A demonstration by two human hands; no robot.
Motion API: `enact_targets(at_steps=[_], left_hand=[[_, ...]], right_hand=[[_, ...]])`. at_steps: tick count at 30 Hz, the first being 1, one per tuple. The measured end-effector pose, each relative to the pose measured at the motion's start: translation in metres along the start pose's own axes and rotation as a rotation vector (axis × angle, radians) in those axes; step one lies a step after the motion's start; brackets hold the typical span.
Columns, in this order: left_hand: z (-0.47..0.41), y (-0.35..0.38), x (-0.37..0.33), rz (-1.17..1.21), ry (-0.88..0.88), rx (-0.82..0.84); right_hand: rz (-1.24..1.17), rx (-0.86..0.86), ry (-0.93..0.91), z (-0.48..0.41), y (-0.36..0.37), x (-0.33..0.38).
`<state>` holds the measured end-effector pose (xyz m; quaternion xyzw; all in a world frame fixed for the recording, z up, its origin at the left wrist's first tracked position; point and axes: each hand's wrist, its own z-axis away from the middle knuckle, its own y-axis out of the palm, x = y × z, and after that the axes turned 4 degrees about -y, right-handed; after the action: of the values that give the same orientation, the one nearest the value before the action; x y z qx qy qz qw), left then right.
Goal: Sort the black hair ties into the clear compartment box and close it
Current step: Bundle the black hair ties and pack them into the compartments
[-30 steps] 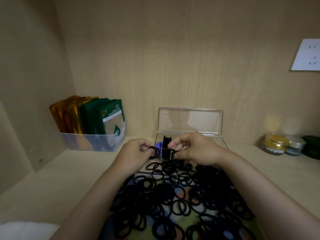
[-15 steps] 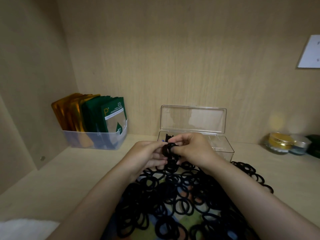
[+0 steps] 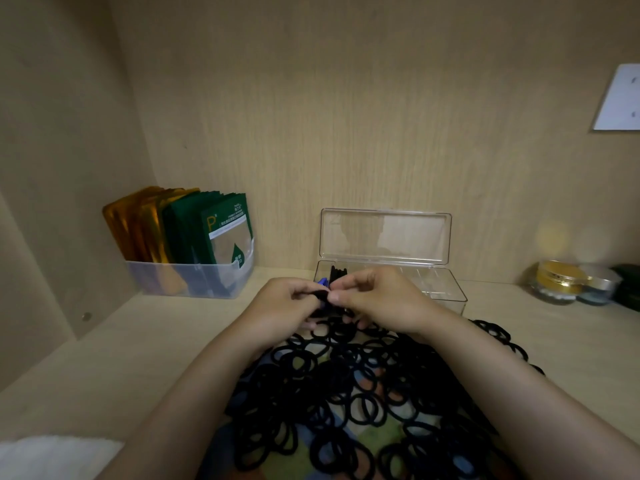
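A big heap of black hair ties [image 3: 349, 396] covers a patterned cloth on the shelf in front of me. Behind it stands the clear compartment box [image 3: 440, 292], its lid [image 3: 384, 237] upright against the back wall. A few black ties [image 3: 337, 273] stand in its left compartment, beside a small blue piece [image 3: 322, 281]. My left hand [image 3: 284, 306] and my right hand [image 3: 381, 299] meet just before the box's left end, both pinching a small bundle of black ties [image 3: 323, 297] between the fingertips.
A translucent bin [image 3: 194, 282] holding gold and green sachets stands at the back left. Small jars with gold and silver lids [image 3: 557, 282] sit at the back right. A white socket plate [image 3: 620, 98] is on the wall. White cloth [image 3: 52, 455] lies at the bottom left.
My hands have come together from apart and now both hold the bundle of ties, a little closer to the box's left compartment.
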<state>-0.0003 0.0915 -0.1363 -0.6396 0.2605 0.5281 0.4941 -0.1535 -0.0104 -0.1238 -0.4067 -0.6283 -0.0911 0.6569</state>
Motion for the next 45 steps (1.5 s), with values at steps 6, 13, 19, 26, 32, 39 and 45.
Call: enact_targets(at_steps=[6, 13, 19, 26, 32, 39, 45], left_hand=[[-0.004, -0.018, 0.004, -0.159, -0.017, -0.093], [-0.001, -0.022, 0.005, -0.13, 0.034, -0.098], [-0.005, -0.019, 0.009, -0.125, 0.044, -0.152], [-0.005, -0.009, 0.01, -0.131, 0.094, -0.241], [0.002, 0.007, -0.001, 0.375, 0.017, 0.028], [-0.001, 0.005, 0.004, 0.341, -0.009, 0.153], [-0.003, 0.002, 0.007, 0.326, -0.067, 0.028]], right_hand=[[0.782, 0.089, -0.192, 0.003, 0.0, -0.007], [1.068, 0.231, -0.252, -0.002, 0.011, -0.025], [1.046, 0.156, -0.225, -0.004, 0.014, -0.025], [-0.192, 0.107, 0.021, 0.003, 0.003, 0.007], [-0.328, 0.02, 0.128, 0.002, 0.006, 0.006], [-0.205, -0.138, 0.14, 0.0, 0.009, 0.003], [-0.228, -0.179, 0.108, -0.001, 0.006, 0.001]])
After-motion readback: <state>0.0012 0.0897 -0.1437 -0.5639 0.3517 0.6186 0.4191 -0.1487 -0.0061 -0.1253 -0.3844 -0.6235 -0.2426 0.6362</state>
